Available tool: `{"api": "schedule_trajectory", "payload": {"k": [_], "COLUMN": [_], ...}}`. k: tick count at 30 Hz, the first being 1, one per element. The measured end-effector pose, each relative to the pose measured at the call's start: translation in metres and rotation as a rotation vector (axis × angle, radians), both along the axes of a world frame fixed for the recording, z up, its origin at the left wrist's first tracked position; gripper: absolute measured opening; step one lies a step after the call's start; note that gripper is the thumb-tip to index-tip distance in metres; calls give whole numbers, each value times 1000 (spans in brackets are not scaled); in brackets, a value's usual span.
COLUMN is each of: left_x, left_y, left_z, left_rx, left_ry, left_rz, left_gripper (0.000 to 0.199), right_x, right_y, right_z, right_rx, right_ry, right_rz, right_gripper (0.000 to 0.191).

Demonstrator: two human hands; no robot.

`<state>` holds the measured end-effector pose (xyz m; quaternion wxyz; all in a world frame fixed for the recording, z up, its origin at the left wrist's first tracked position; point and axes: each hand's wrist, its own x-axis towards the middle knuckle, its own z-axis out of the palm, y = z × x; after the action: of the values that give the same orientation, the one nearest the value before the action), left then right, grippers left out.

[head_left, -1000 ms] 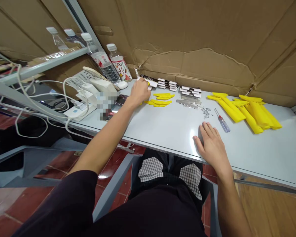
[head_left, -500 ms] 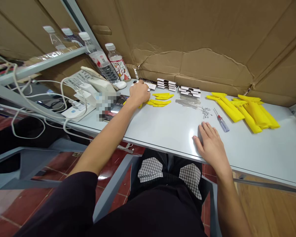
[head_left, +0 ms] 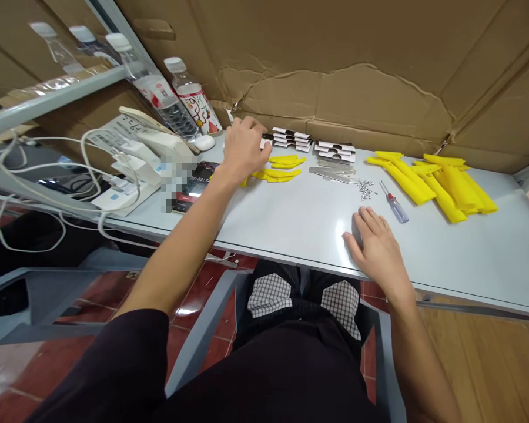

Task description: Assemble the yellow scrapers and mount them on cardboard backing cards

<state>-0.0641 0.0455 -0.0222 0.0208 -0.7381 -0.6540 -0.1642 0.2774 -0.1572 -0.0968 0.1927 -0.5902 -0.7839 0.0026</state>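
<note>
The black-and-white card (head_left: pixel 268 137) lies at the left rear of the tabletop (head_left: pixel 300 220), largely covered by the left hand (head_left: pixel 245 147). Left hand: palm down, fingers directed to the rear, thumb set apart to the right. The underside is concealed; whether an item is held cannot be told. The small yellow pieces (head_left: pixel 286 160) lie just right of the left hand in two groups, the nearer group partly behind the wrist.

Immediately right of the card is a stack of folded cards (head_left: pixel 291 140); a second folded-card stack (head_left: pixel 335 150) is beside it. Flat metal strips (head_left: pixel 332 171) lie in front of the second stack. A loose pile of screws (head_left: pixel 365 189) follows to the right, then a screwdriver (head_left: pixel 395 203), its clear handle toward the person.

Right hand (head_left: pixel 376 242): flat on the tabletop near the screws, palm down, fingers extended, thumb spread wide, nothing visibly held. Large yellow parts (head_left: pixel 461 187) occupy the right rear.

Left of the left forearm: a phone (head_left: pixel 198 183), a white round object (head_left: pixel 204 143) and a labelled bottle (head_left: pixel 197 106). A cardboard panel (head_left: pixel 357 35) stands behind the tabletop.
</note>
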Motion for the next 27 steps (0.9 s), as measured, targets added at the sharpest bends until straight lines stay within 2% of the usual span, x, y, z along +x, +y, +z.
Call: {"api": "schedule_trajectory", "payload": {"k": [4, 8, 11, 13, 15, 18, 20, 22, 24, 27], "left_x": [38, 89, 114, 121, 121, 115, 110, 106, 103, 102], "left_y": [-19, -46, -62, -67, -68, -64, -61, -58, -56, -56], "left_z": [9, -6, -23, -32, -39, -47, -52, -56, -58, -56], "left_rx": [25, -24, -56, -13, 19, 32, 16, -7, -22, -56], "left_ry": [-59, 21, 140, 174, 169, 109, 4, -121, -207, -251], "left_rz": [-255, -561, -666, -704, -714, -749, -788, -814, -821, -818], "left_gripper": [50, 41, 35, 34, 35, 35, 33, 30, 29, 27], "right_x": [-2, -1, 10, 25, 46, 81, 103, 120, 131, 140], "right_y": [0, 0, 6, 18, 39, 86, 120, 145, 159, 161], "right_z": [3, 13, 34, 55, 78, 104, 110, 106, 97, 82], "right_rx": [-15, -59, -145, -260, -338, -403, -361, -264, -201, -155], "right_ry": [-29, -114, -182, -187, -135, -96, -145, -181, -195, -202], "right_rz": [7, 32, 119, 203, 213, 92, -28, -210, -325, -381], "right_gripper": [66, 66, 64, 59, 64, 64, 66, 74, 78, 61]}}
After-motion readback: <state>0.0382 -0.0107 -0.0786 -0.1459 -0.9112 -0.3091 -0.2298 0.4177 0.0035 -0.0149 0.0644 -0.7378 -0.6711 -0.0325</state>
